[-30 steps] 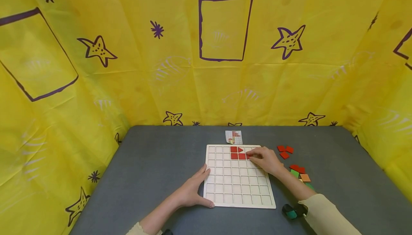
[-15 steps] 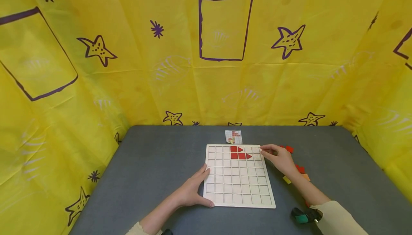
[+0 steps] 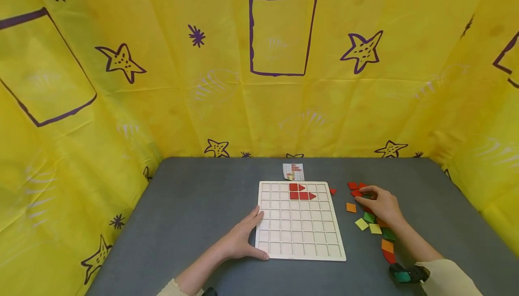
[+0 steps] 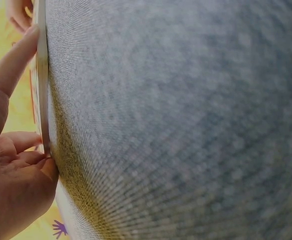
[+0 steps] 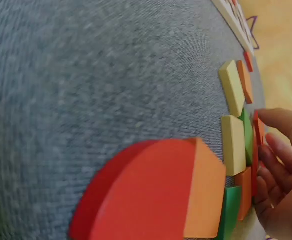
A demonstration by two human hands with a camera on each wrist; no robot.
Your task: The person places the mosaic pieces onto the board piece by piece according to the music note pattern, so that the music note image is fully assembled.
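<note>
A white gridded board (image 3: pixel 300 224) lies on the table. My left hand (image 3: pixel 243 239) spans its left edge, thumb at the near corner and fingertips further up; the left wrist view has these fingers (image 4: pixel 15 65) against the board's side. Near the board's top, red squares (image 3: pixel 299 195) end in red triangles (image 3: pixel 312 196), forming two rows. Right of the board, my right hand (image 3: pixel 379 203) has thumb and forefinger at a red tile (image 3: pixel 356 193), pinching it. In the right wrist view the fingertips meet this red tile (image 5: pixel 258 125) at its edge; the other fingers curl beneath.
A small pattern card (image 3: pixel 293 172) lies behind the board. A red triangle (image 3: pixel 333 191) sits by its right edge. Orange (image 3: pixel 351 207), yellow (image 3: pixel 361 224), green (image 3: pixel 369 217) and curved red (image 3: pixel 388 256) tiles lie around the right forearm. Yellow cloth (image 3: pixel 279 107) stands behind.
My right hand has left the red triangle in the second row and moved right, off the board, to the loose red tiles. A loose red triangle now shows by the board. My left hand stays put.
</note>
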